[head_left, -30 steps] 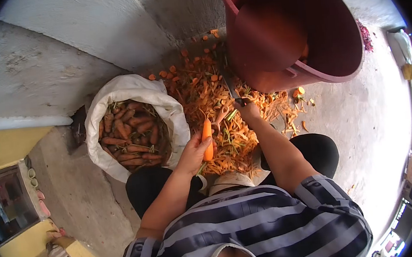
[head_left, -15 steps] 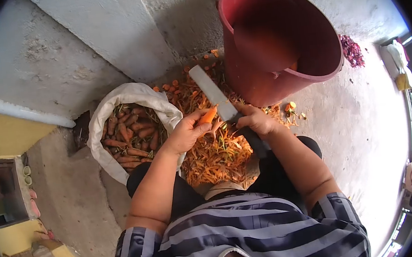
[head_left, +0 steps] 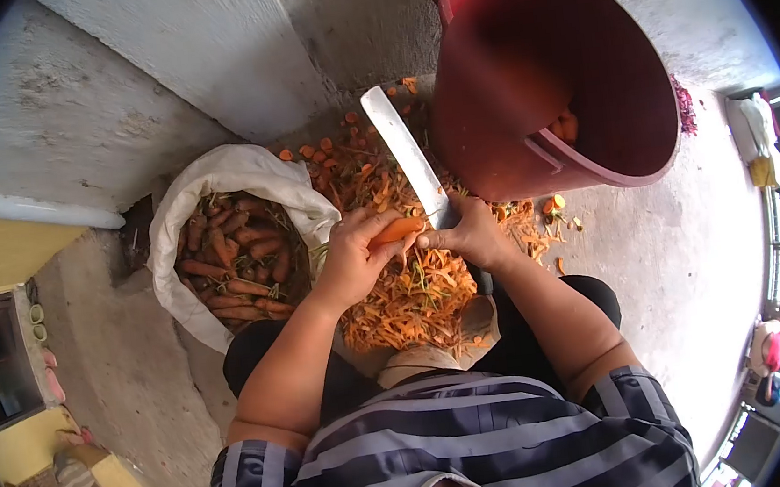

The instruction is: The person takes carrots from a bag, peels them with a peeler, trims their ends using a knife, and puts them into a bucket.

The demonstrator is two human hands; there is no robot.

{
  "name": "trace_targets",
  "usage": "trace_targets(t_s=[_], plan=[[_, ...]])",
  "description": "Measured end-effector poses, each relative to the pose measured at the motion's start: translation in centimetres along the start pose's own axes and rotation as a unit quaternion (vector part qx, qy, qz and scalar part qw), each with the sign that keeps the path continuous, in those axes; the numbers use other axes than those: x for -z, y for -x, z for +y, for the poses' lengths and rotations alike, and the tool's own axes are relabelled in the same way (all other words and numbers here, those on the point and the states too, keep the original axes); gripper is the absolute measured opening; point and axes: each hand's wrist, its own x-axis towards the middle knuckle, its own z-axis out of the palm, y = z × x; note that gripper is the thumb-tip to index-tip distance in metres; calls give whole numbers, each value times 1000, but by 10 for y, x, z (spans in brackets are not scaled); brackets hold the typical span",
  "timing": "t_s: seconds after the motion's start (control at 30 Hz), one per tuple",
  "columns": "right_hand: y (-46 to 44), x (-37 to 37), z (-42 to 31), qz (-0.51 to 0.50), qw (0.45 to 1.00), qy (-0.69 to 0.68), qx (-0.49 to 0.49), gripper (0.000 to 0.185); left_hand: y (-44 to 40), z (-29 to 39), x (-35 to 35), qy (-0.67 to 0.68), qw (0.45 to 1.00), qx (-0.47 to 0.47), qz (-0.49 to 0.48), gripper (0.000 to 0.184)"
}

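My left hand [head_left: 352,258] is closed around an orange carrot [head_left: 398,231], with its tip pointing toward my other hand. In my right hand [head_left: 475,233] is a large knife with a long, broad pale blade [head_left: 402,144] that reaches up and away from me. My right thumb lies close to the carrot's end, and the blade is right beside it. Below both hands, a heap of carrot peelings [head_left: 410,307] covers the floor between my knees. To the left, an open white sack [head_left: 180,193] holds many unpeeled carrots [head_left: 233,249].
A big dark red bucket [head_left: 492,130] stands tilted in view at the upper right, with carrots [head_left: 567,128] inside. Cut carrot ends [head_left: 324,146] lie scattered beyond the peelings. A concrete wall [head_left: 203,55] rises ahead. More scraps [head_left: 552,204] lie right of the heap.
The knife blade has turned and its broad face shows brighter. My right hand has moved in toward the carrot, its thumb now beside the end. The view has shifted slightly.
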Motion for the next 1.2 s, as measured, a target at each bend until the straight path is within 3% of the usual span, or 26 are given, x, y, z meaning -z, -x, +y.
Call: trace_targets(t_s=[0.4,0.5,0.8,0.87,0.97,1.0,1.03,1.1,1.13,1.2], plan=[[-5,-2,0,4,994,101,-51,71,-4,-5,-9,-70,997,-31,23,33],[-3,-10,16,24,997,69,-38,66,-2,-5,-13,-80,996,-34,35,32],[8,-21,15,-7,988,0,-156,62,4,1,-17,-174,982,-51,57,32],[8,-22,17,-4,992,27,-121,54,6,-5,-22,-181,978,-58,84,30],[4,-15,4,0,994,74,-85,53,5,-6,-19,-29,991,82,101,30],[5,-12,-2,1,993,91,-76,55,3,-4,-14,67,975,199,67,30],[6,-10,-4,11,989,144,-27,57,1,-18,-15,62,979,172,94,29],[7,-10,-8,30,966,247,74,61,-3,-11,-10,332,884,312,107,25],[11,-12,-20,19,964,262,34,64,-4,-5,-5,436,848,295,65,23],[18,-20,-29,19,950,308,56,63,-5,2,3,623,742,247,-22,19]])
